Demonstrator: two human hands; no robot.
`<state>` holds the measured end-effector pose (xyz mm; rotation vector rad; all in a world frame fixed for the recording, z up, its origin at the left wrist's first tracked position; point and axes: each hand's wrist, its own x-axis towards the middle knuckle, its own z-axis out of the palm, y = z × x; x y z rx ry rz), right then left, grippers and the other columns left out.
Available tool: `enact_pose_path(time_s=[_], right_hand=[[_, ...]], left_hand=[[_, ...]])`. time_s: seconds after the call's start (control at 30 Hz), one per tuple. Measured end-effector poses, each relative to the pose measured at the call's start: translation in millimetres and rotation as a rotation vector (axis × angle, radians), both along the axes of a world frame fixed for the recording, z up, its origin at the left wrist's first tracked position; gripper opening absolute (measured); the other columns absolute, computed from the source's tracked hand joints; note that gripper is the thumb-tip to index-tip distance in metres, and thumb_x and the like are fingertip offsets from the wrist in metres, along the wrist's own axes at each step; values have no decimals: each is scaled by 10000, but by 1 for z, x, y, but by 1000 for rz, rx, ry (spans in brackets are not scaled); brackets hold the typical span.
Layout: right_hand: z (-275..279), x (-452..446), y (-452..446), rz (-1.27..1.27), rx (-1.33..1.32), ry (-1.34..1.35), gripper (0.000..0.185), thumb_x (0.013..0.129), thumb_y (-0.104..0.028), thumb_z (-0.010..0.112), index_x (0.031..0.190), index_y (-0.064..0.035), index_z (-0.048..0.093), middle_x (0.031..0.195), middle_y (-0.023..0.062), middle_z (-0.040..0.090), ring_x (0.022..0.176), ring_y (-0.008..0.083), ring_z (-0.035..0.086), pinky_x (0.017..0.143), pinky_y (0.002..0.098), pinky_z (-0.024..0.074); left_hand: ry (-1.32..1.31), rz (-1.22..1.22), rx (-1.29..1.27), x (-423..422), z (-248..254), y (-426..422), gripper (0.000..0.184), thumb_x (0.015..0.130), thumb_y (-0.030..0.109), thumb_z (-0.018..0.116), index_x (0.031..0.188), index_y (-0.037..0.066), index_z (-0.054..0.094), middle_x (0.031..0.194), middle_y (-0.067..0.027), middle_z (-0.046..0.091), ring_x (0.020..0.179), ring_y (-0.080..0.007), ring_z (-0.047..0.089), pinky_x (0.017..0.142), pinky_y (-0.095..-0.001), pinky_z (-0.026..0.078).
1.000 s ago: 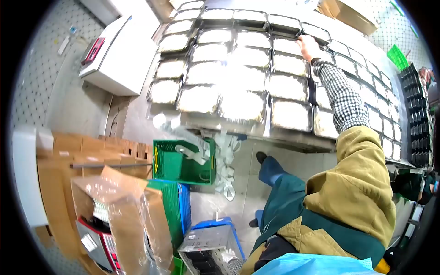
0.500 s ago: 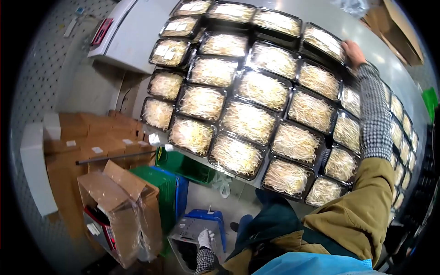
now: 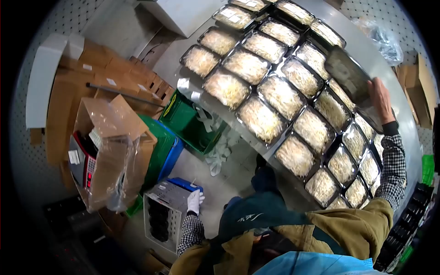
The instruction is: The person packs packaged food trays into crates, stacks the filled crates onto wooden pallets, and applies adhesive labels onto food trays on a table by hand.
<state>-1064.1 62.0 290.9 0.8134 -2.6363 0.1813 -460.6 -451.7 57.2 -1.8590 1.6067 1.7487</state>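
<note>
My bare right hand (image 3: 381, 101) grips the edge of a black plastic tray (image 3: 347, 73), tilted up above the packed rows; its contents are hard to make out. Black trays of bean sprouts (image 3: 279, 97) stand side by side on the metal table (image 3: 243, 126), several with white labels. Low at my left side, my white-gloved left hand (image 3: 195, 201) is closed at the upper right edge of a grey perforated crate (image 3: 176, 227). Dark, rounded items (image 3: 159, 222) show inside this crate. The glove's fingertips are partly hidden.
A green crate (image 3: 192, 130) stands below the table's edge. Left of it are an open cardboard box (image 3: 121, 156) with plastic wrap and a red-and-white device (image 3: 83, 160). Flattened cardboard (image 3: 68, 110) leans behind. Clear plastic (image 3: 378, 39) and a carton (image 3: 416, 91) lie beyond the table.
My view has turned and shifted. My right hand has raised and tilted a tray at the far side. The grey crate now appears more side-on, with my left hand at its edge.
</note>
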Motion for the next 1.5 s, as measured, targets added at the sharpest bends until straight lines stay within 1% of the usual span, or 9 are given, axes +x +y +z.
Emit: enact_pose_path(time_s=[0.1, 0.2, 0.5, 0.67, 0.83, 1.0, 1.1, 1.33, 1.5], right_hand=[[36, 68, -99, 155, -16, -166, 178, 872, -183, 543, 857, -35, 447, 760, 210, 533, 694, 396, 542, 589, 437, 426], [41, 162, -213, 463, -90, -372, 164, 851, -148, 565, 875, -21, 464, 735, 213, 536, 695, 394, 555, 597, 429, 439], [-120, 572, -549, 1414, 171, -790, 201, 855, -176, 545, 907, -14, 439, 781, 221, 551, 737, 413, 558, 626, 459, 445], [-224, 815, -686, 1771, 223, -658, 206, 869, -198, 521, 930, -30, 417, 828, 192, 538, 720, 385, 563, 597, 448, 455], [-319, 969, -730, 1991, 77, -287, 167, 761, -104, 530, 909, -64, 462, 819, 82, 517, 745, 228, 599, 539, 336, 489], [-427, 1008, -622, 1901, 377, -413, 196, 808, -136, 478, 983, -64, 529, 878, 138, 545, 748, 273, 594, 617, 394, 497], [-395, 999, -567, 1867, 448, -654, 236, 862, -176, 462, 1055, -55, 526, 960, 145, 557, 905, 308, 568, 703, 422, 484], [-409, 940, -579, 1943, 731, -371, 205, 877, -148, 424, 991, -33, 551, 973, 206, 589, 850, 377, 592, 736, 471, 471], [-389, 956, -579, 2033, 1006, -270, 168, 876, -205, 464, 958, -100, 566, 972, 202, 600, 879, 406, 583, 748, 498, 456]], left_hand=[[132, 12, 195, 39, -49, -9, 331, 882, 288, 573, 1112, 51, 553, 959, -49, 627, 709, -106, 595, 584, -216, 443], [206, 111, 195, 58, -14, 20, 355, 907, 270, 536, 1197, 65, 532, 1047, -92, 621, 845, -152, 597, 734, -260, 464], [217, 599, 101, 358, -47, 116, 347, 915, 305, 509, 1130, 37, 551, 1057, -87, 627, 825, -162, 616, 701, -273, 459], [-4, 1255, -23, 556, -79, 253, 300, 880, 252, 570, 1066, 16, 579, 927, -80, 639, 764, -167, 614, 654, -267, 474], [-240, 1688, 129, 591, -84, 378, 226, 890, 205, 541, 1045, 42, 561, 872, -65, 630, 667, -155, 607, 584, -283, 475], [-76, 1856, 314, 504, -101, 446, 187, 892, 108, 504, 1045, 34, 582, 848, -60, 617, 607, -157, 603, 463, -225, 463], [67, 1874, 307, 456, -88, 423, 239, 890, 234, 549, 1051, 57, 559, 926, -62, 637, 670, -128, 600, 567, -242, 438], [475, 2175, -73, 362, -80, 426, 384, 876, 221, 555, 1212, 46, 494, 1003, -66, 617, 781, -156, 622, 628, -263, 468], [-871, 1811, -92, 391, -86, 490, 533, 824, 175, 536, 1332, 99, 392, 1029, -208, 581, 963, -366, 566, 850, -422, 447]])
